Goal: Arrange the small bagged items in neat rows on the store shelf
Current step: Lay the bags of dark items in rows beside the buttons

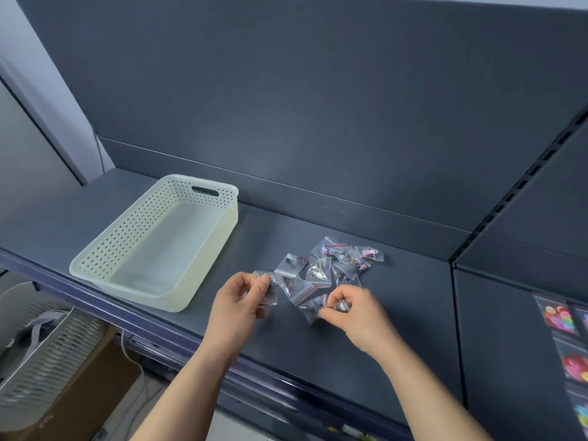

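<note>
Pinching one zip bag (269, 291) in the left hand (243, 294), a second bag (313, 309) in the right hand (348, 308), at the edge of the heap (331, 265) on the shelf (397, 329). Lift both clear, then lay flat, seals aligned, starting a row.

Quick shelf headcount

One white basket (152, 249) at the shelf's (397, 313) left end, roughly ten small bags (318, 272) overlapping near the front edge, and two hands, left hand (241, 297) and right hand (353, 316), pinching one each.

Even, dim-cool lighting; soft sheen on shelf (286, 192); wide-angle bending at edges; right hand (353, 310) motion-blurred.
</note>
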Motion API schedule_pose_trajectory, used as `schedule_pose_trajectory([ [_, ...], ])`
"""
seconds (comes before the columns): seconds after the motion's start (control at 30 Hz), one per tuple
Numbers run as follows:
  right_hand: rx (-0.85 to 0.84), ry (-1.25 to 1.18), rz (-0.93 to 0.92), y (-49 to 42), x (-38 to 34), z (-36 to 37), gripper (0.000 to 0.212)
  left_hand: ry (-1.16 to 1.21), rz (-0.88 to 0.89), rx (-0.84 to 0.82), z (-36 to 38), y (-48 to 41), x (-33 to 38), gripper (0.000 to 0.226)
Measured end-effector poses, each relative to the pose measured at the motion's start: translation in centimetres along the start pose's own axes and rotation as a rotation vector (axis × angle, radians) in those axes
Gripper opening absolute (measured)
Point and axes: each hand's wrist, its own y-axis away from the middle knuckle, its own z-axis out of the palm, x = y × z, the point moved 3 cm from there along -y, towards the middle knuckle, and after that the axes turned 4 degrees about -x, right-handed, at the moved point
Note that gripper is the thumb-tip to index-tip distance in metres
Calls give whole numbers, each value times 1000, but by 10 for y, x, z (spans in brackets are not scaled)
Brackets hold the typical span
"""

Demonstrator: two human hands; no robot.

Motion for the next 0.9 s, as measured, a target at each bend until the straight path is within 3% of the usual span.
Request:
schedule_pose_trajectory([
  [0.2,265,-214,113,54,28,-70,18,40,55,-102,57,8,21,20],
  [0.33,435,-310,153,110,48,-125,29,15,65,-247,121,28,28,19],
  [0.43,554,-360,185,155,75,-161,21,-13,78,-378,177,55,31,18],
  [0.9,977,-564,324,422,271,-324,15,10,32,-809,465,274,13,17],
])
